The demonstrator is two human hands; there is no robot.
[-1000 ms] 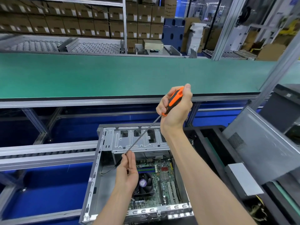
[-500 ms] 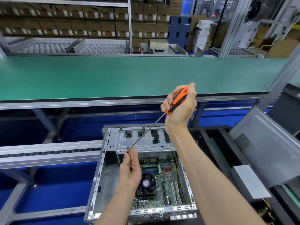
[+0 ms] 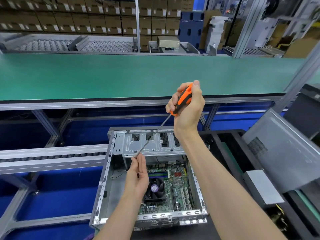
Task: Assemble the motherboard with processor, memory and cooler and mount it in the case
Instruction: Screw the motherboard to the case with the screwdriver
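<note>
With your right hand (image 3: 187,108) clenched on the screwdriver (image 3: 180,103) and your left hand (image 3: 138,175) pinching its tip above the board (image 3: 174,187) seated in the case (image 3: 110,172), a slip could gouge the board.

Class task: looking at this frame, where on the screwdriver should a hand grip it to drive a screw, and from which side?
Grip the screwdriver by its thick orange-and-black handle, wrapping from the top end as the right hand does. The thin bare shaft slants down to the left hand, whose fingertips only steady the tip above the case.
</note>
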